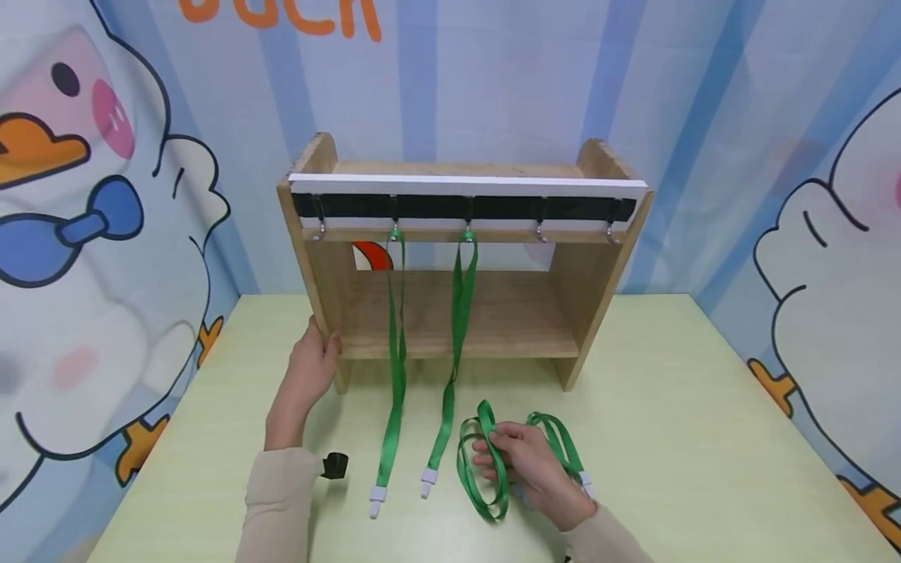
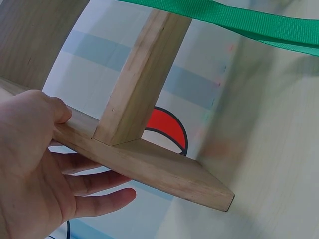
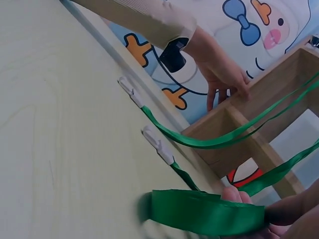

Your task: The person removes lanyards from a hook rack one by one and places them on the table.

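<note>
My left hand [image 1: 310, 367] holds the left side panel of a wooden shelf rack [image 1: 521, 313]; in the left wrist view the thumb lies over the panel's edge, the fingers on its outer side. My right hand [image 1: 533, 467] pinches a looped green lanyard [image 3: 189, 211] just above the table, in front of the rack. Two more green lanyards hang from the rack's hooks: one on the second hook from the left [image 1: 398, 375], the other on the middle hook [image 1: 461, 305]. Their white clips reach down toward the table.
Another folded green lanyard [image 1: 567, 450] lies on the pale table [image 1: 676, 438], partly behind my right hand. Metal hooks [image 1: 540, 229] line a black strip [image 1: 503, 207] along the rack's top front. A curtain [image 1: 493, 86] with cartoon ducks encloses the back and sides.
</note>
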The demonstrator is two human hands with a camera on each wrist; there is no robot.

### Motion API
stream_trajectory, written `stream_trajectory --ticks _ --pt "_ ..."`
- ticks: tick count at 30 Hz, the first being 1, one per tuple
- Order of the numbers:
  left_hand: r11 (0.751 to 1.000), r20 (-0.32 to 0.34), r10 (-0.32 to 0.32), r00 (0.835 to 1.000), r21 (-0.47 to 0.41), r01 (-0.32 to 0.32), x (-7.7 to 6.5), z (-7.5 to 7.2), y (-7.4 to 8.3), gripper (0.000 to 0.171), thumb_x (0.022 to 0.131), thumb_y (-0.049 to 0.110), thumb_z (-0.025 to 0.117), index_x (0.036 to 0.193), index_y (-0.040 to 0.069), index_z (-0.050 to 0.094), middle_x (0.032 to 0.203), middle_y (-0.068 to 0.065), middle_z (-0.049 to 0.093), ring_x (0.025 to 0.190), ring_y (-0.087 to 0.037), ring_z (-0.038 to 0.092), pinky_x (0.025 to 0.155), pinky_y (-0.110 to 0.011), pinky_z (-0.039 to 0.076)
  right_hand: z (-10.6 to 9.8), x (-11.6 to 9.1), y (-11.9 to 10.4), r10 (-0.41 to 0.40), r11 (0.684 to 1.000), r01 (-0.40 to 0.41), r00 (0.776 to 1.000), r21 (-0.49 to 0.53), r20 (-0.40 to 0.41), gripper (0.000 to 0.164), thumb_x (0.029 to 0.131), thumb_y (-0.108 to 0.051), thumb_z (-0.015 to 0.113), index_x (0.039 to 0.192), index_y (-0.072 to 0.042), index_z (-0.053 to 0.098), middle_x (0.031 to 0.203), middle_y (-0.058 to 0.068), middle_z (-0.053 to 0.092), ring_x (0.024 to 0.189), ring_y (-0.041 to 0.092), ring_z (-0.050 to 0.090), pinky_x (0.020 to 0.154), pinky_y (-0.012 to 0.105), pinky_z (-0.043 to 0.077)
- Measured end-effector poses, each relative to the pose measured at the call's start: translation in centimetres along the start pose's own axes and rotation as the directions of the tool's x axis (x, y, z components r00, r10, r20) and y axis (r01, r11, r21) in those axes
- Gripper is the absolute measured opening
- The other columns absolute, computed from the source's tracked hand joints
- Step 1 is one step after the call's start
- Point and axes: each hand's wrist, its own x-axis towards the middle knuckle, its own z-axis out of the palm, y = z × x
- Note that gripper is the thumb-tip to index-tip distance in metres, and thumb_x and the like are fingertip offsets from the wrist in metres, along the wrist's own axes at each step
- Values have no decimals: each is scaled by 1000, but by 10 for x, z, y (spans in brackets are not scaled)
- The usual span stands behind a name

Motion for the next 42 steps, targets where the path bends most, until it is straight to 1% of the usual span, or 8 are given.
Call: stream_trajectory --ticks 12,17,21,29,31,34,36,42 --pt "1000 -4 -1 1000 7 1 -1 4 1 52 110 18 37 151 -10 23 137 -39 47 120 -50 56 89 -59 53 2 5 8 44 999 -44 997 12 -66 32 105 -2 46 131 18 49 98 15 74 81 18 73 71 31 60" --pt "1000 -1 -1 1000 12 1 -1 4 1 51 110 18 37 151 -10 24 138 -39 48 120 -50 56 89 -60 53 0 -1 4 48 996 -53 997 -75 -58 34 105 -4 46 130 18 48 102 16 70 81 17 71 71 31 59" --pt "1000 -4 5 1000 18 -5 -2 3 1 50 110 17 38 150 -11 25 136 -39 48 118 -50 57 88 -60 53 0 -7 -1 2 975 -14 998 -220 -56 35 105 -8 47 129 17 51 108 18 67 88 22 70 74 35 58" --pt "1000 -5 -4 1000 15 5 -2 1 0 51 110 18 37 151 -11 24 137 -39 48 118 -49 58 88 -59 53 -3 -17 -18 -39 881 37 999 -471 4 43 105 -12 48 134 19 50 136 36 52 120 45 57 96 55 50" --pt "1000 -3 -7 1000 14 7 -2 1 0 51 110 18 37 151 -10 24 137 -38 48 119 -49 57 88 -59 53 -6 -18 -22 -65 839 73 997 -539 33 37 104 -11 49 126 17 58 137 36 51 116 44 60 89 51 54" --pt "1000 -6 2 1000 14 -2 -1 1 0 51 110 17 37 150 -11 24 136 -38 49 118 -49 58 88 -59 53 -13 -19 -25 -120 778 143 990 -612 78 29 103 -8 48 100 13 68 125 33 61 93 35 70 67 35 55" --pt "1000 -8 7 1000 17 -7 0 0 1 51 110 17 37 150 -11 25 136 -38 49 118 -49 58 87 -59 53 -16 -17 -27 -148 744 177 984 -644 99 31 101 -6 47 80 8 66 107 26 69 75 23 68 54 26 45" --pt "1000 -3 -6 1000 24 6 0 -1 1 52 109 17 37 151 -11 23 137 -39 47 119 -50 57 89 -59 53 -19 -12 -27 -180 653 210 976 -728 121 38 101 -4 46 66 -3 59 63 4 58 52 12 51 47 21 35"
